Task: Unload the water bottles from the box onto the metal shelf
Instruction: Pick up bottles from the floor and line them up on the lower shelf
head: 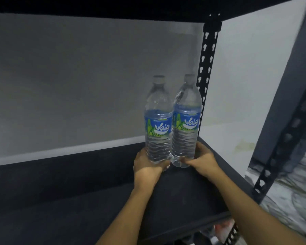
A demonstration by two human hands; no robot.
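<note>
Right, the left bottle (158, 121) and the right bottle (186, 119) stand upright and touching, a little right of the frame's centre. My left hand (147, 165) wraps the left bottle's base, and my right hand (203, 158) curls round the right bottle's base. Both bottles sit low over the dark metal shelf (60, 191), near its back right corner; I cannot tell whether they touch it. Behind the right bottle a perforated post (206, 68) rises against the grey wall (60, 76).

The left arm (131, 209) and right arm (245, 206) extend forward and converge. The left hand (147, 164) grips the left bottle (158, 124) at its base. The right hand (202, 158), just beside it, grips the right bottle (185, 121) likewise.
</note>
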